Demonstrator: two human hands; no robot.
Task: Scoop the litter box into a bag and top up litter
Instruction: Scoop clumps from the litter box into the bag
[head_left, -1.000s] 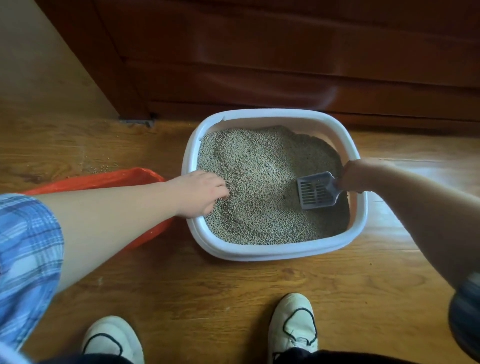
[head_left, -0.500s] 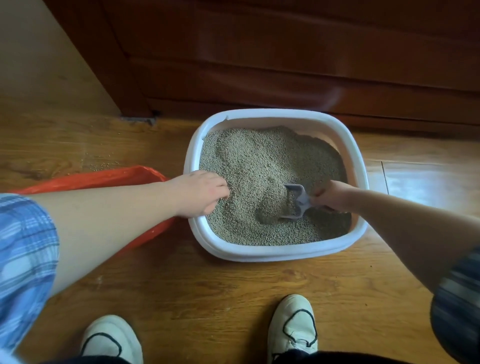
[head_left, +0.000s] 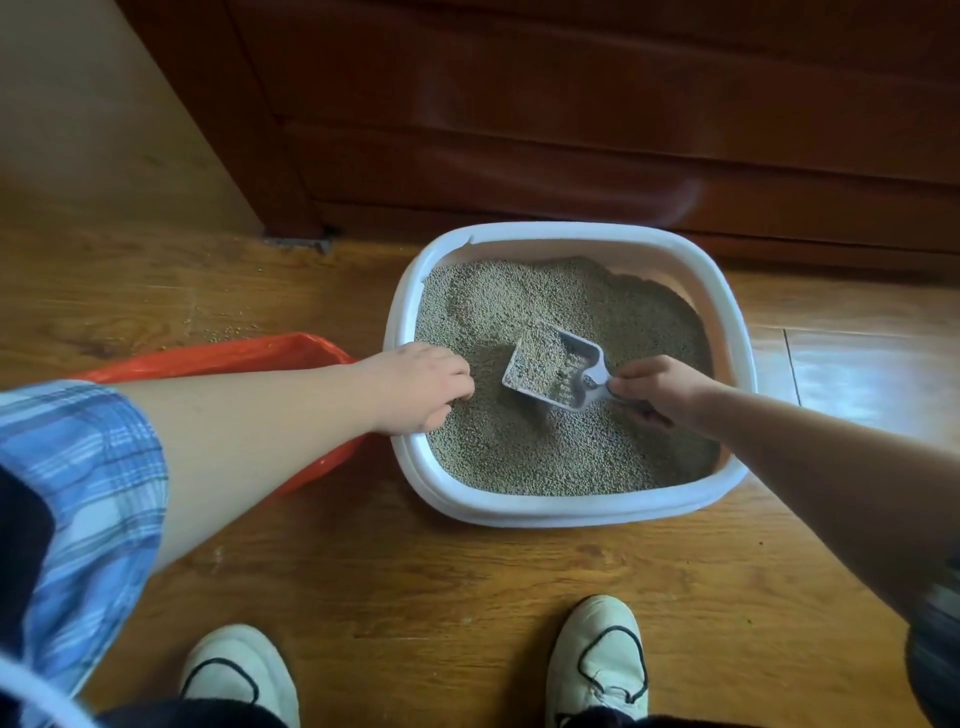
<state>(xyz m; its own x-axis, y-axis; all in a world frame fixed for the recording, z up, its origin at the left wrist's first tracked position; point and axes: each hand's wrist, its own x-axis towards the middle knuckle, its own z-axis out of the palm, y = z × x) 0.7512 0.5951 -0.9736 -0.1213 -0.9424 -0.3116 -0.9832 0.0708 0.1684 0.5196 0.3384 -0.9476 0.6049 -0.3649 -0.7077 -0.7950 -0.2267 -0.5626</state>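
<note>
The white litter box sits on the wooden floor, its far rim close to a dark wooden cabinet that runs along behind it. The box is filled with grey-green litter, heaped higher toward its far left corner and lower along the far right wall, where bare white plastic shows. The right hand is clenched around the handle of a grey slotted scoop, which is lifted just above the litter near the middle of the box, tilted, with a load of granules lying in its pan. The left hand reaches over the box's left rim, fingers curled down into the litter beside the scoop; whether it grips the rim or only rests there I cannot tell. The left forearm crosses over an orange bag that lies on the floor just left of the box, hiding much of it and its opening. A few loose granules are scattered on the floor beyond the bag, left of the box. A blue plaid sleeve covers the upper left arm. Two white shoes stand on the floor in front of the box's near rim, one toward its left corner and one below its middle.
</note>
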